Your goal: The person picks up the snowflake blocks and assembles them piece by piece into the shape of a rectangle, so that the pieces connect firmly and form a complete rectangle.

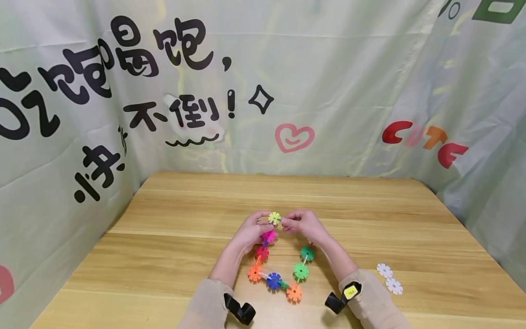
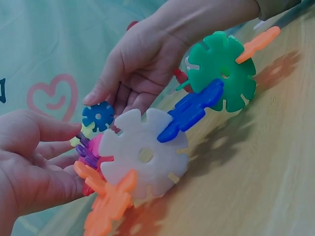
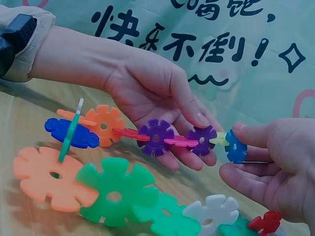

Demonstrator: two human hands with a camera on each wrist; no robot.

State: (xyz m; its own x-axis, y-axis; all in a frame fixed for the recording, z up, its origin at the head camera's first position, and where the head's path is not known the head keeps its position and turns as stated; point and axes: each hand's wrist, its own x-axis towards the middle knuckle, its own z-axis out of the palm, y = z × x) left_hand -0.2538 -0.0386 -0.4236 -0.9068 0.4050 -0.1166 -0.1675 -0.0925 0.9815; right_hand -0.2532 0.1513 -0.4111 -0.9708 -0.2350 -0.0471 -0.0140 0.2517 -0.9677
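A chain of interlocked, notched plastic snowflake discs curves over the wooden table. My left hand (image 1: 251, 232) grips one end of it, thumb on a purple disc (image 3: 209, 133) and fingers behind. Just beyond that thumb, a yellow disc (image 1: 274, 214) links to a small blue disc (image 3: 236, 153). Thumb and fingers of my right hand (image 1: 308, 226) pinch this blue disc at its edge. Along the chain come a pink disc (image 1: 269, 236), an orange disc (image 1: 255, 277) and a green disc (image 1: 301, 276). Below my right hand, its other end shows a red disc (image 3: 266, 227).
Two loose white discs (image 1: 394, 290) lie on the table (image 1: 431, 246) to the right of my right forearm. A printed cloth curtain (image 1: 341, 82) hangs behind the table and along its sides. Black wrist cameras (image 1: 240, 310) sit on both sleeves.
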